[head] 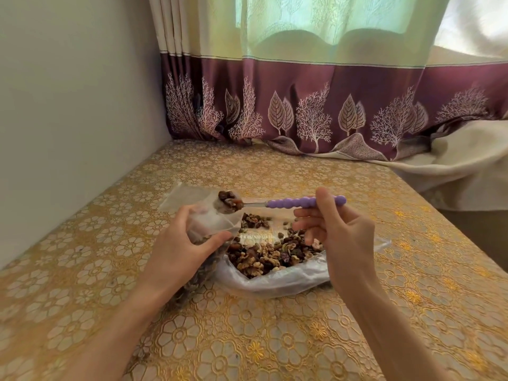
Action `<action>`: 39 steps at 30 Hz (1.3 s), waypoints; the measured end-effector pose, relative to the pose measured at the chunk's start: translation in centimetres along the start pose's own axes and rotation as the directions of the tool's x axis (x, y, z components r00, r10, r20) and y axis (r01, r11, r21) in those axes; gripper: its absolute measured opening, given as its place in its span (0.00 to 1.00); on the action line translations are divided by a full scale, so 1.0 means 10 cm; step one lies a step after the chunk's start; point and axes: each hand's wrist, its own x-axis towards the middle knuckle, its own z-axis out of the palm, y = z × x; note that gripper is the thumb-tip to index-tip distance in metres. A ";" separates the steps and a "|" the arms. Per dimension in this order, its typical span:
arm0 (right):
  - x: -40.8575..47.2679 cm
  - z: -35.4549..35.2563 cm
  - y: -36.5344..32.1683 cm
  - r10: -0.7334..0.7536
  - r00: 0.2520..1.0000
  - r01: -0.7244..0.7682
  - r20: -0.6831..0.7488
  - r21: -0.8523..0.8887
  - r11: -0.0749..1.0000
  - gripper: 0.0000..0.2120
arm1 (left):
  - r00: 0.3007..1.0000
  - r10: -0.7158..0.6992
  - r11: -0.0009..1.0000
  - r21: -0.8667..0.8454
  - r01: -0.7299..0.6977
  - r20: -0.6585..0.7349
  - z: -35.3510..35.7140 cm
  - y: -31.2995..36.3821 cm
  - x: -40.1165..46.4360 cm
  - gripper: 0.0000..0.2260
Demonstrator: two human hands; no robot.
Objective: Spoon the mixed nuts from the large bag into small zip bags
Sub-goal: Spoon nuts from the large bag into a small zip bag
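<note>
A large clear bag [277, 281] lies open on the table with mixed nuts [264, 257] heaped inside. My left hand [178, 248] grips a small zip bag [198, 204], holding its mouth up and open; some nuts show inside it under my fingers. My right hand [341, 232] pinches the purple beaded handle of a spoon [291, 202]. The spoon's bowl is loaded with nuts [230, 202] and hovers at the small bag's opening, above the large bag.
The table [275, 339] wears a gold flower-patterned cloth. A white wall runs along the left. A maroon-and-green curtain [302, 105] hangs at the back, and a cream cloth [453, 166] lies at the back right.
</note>
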 end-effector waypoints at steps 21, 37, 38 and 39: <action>0.07 -0.09 0.06 -0.009 0.998 0.021 -0.068 0.173 0.985 0.14 | 0.971 -0.028 0.938 -0.343 -0.056 -0.236 -0.01 0.01 -0.02 0.18; 0.12 -0.18 0.27 -0.074 0.993 0.021 -0.094 -0.470 0.882 0.14 | 0.964 0.027 0.946 -0.306 -0.111 -0.266 -0.02 0.00 -0.02 0.21; 0.12 -0.16 0.26 -0.040 0.996 0.001 -0.079 -0.442 0.897 0.14 | 0.964 0.029 0.946 -0.304 -0.111 -0.263 -0.02 0.00 -0.02 0.21; 0.11 -0.14 0.26 -0.002 0.998 -0.023 -0.061 -0.416 0.909 0.13 | 0.965 0.029 0.946 -0.303 -0.111 -0.261 -0.02 0.00 -0.02 0.21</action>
